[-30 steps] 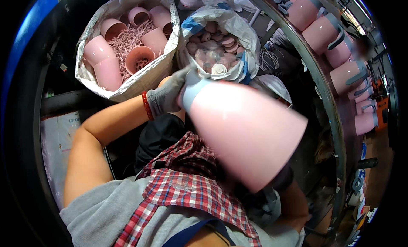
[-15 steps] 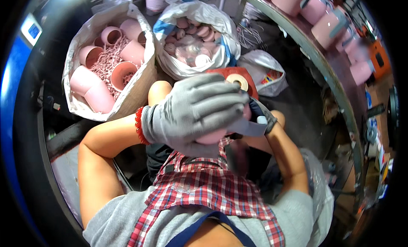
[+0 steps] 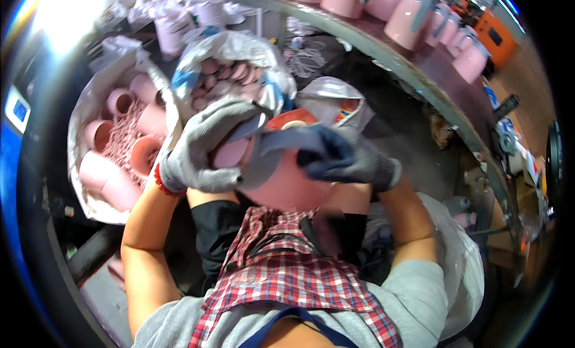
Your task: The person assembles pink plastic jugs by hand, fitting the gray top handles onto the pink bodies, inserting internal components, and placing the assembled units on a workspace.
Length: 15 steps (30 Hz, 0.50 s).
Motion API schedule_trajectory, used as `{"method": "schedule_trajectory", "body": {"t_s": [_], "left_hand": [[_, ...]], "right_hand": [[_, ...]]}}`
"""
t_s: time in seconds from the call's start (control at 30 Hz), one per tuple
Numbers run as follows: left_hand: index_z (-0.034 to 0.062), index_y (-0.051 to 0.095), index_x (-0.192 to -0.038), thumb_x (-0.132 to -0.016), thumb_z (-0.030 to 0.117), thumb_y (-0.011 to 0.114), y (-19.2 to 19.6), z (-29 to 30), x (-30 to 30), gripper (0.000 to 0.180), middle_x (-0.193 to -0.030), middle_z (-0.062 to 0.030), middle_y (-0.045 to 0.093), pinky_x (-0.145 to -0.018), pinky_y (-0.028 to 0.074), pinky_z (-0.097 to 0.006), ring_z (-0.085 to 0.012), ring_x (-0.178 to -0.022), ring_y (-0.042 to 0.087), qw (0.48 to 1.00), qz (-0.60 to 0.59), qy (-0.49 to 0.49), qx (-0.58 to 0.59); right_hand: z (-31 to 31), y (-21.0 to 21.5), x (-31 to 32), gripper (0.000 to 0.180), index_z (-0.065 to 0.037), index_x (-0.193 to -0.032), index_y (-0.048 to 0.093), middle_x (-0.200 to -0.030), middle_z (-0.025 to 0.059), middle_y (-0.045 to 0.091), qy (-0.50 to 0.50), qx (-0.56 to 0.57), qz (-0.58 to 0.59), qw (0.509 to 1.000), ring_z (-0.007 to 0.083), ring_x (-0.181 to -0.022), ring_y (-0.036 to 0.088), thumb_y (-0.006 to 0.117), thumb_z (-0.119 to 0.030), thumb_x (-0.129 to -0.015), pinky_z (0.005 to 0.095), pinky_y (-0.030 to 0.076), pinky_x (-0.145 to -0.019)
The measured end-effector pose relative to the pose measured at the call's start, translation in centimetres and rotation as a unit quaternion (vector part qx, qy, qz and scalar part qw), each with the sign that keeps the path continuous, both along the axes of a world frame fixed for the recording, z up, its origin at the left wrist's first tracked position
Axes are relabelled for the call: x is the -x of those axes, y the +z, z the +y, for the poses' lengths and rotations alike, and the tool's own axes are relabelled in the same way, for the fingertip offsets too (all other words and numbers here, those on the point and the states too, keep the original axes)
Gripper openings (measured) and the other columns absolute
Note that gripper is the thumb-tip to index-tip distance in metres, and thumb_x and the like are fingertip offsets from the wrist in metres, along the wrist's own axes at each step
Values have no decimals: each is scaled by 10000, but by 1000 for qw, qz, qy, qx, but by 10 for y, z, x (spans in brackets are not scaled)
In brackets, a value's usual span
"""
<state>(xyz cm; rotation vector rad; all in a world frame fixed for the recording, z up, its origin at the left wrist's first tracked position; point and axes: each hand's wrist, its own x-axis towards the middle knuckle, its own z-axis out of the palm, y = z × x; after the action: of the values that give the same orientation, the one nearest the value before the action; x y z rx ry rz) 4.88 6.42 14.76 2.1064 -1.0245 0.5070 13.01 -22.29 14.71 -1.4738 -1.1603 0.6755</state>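
Across my lap lies a pink jug (image 3: 290, 183), tilted with its grey-rimmed end toward the left. My right hand (image 3: 359, 159), in a grey glove with dark fingers, is closed around the jug's grey handle (image 3: 281, 139). Beside the jug's left end, my gloved left hand (image 3: 206, 147) curls its fingers and thumb round a pink lid (image 3: 232, 153) with a grey part. Whether the lid touches the jug is hard to tell. My left palm hides part of the lid.
At left stands a white sack (image 3: 78, 162) of pink cups and shredded paper. A white bag (image 3: 194, 54) of pink lids is beyond my hands. Behind the jug is a red-orange object (image 3: 290, 117). Finished-looking pink jugs (image 3: 410, 18) line a bench (image 3: 383, 54) at far right.
My left hand has come off the jug's top and moved left, now curled round the lid. The jug has tilted and shows more, and the head view has shifted.
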Motion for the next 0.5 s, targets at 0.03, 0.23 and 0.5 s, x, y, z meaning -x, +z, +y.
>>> {"method": "schedule_trajectory", "body": {"t_s": [0.03, 0.23, 0.5], "left_hand": [[-61, 472, -1273, -662, 450, 699, -1, -2, -4, 829, -1254, -218, 512, -1014, 348, -436, -366, -1181, 487, 999, 14, -31, 16], [-32, 224, -1432, -819, 419, 634, -26, 16, -22, 864, -1438, -170, 316, -1114, 191, -392, -278, -1341, 303, 963, 64, 109, 239], [30, 279, -1428, -929, 90, 522, -173, 209, 119, 559, -1402, -95, 363, -1020, 360, -294, -186, -1240, 400, 808, 46, 478, 340]], "right_hand": [[2, 7, 4, 442, -15, -1245, 504, -838, 50, 620, 13, 72, 59, 996, 106, -695, 601, 640, -245, -893, 241, 486, -578], [-36, 29, -8, 294, -17, -1095, 616, -751, 46, 622, -295, -128, 26, 947, 94, -610, 597, 565, -256, -931, 216, 463, -501], [-87, 100, -143, 390, -50, -1172, 579, -1018, 91, 632, -530, -237, -286, 762, 170, -803, 582, 470, -340, -934, 280, 448, -720]]}}
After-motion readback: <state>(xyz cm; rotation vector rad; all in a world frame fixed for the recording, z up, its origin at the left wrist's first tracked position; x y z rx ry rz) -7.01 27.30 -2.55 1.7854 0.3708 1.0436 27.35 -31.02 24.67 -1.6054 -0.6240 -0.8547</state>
